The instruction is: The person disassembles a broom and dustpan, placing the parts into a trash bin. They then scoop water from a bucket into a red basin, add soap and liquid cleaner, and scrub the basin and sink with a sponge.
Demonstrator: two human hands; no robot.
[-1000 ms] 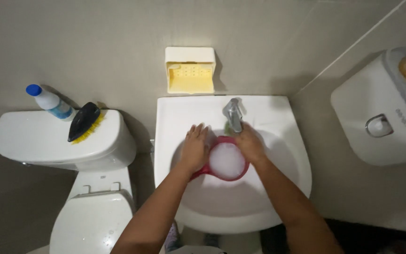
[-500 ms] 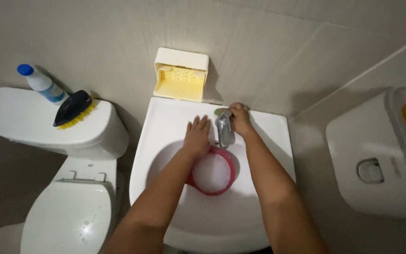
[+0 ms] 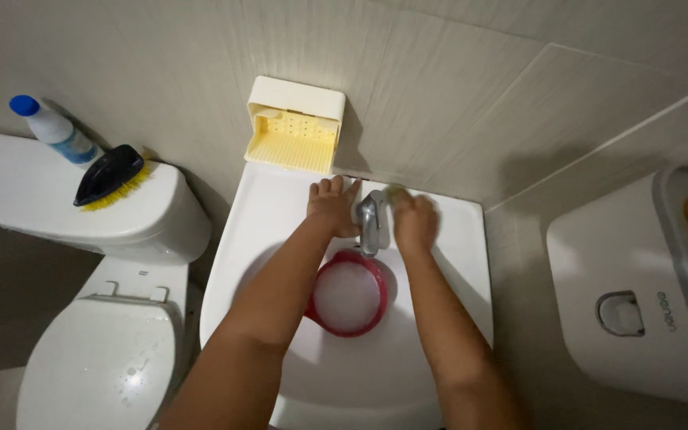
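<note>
A white sink [image 3: 272, 231] holds a red bowl [image 3: 376, 275] of foamy white water, standing in the basin right below the chrome tap [image 3: 370, 219]. My left hand [image 3: 332, 205] lies flat on the sink's back ledge just left of the tap, fingers spread, holding nothing. My right hand [image 3: 416, 223] is on the ledge right of the tap, fingers curled over a small greenish pad [image 3: 396, 191] that is blurred and mostly hidden. Both forearms reach over the basin, one on each side of the bowl.
A pale yellow soap holder [image 3: 295, 126] hangs on the tiled wall above the sink. At the left stands a toilet [image 3: 97, 366]; its cistern [image 3: 9, 191] carries a black-and-yellow scrub brush [image 3: 109, 177] and a blue-capped bottle [image 3: 53, 127]. A white wall box [image 3: 631, 302] is at the right.
Both hands have left the red bowl and moved up to the sink's back ledge, one on each side of the tap. The bowl stays under the tap.
</note>
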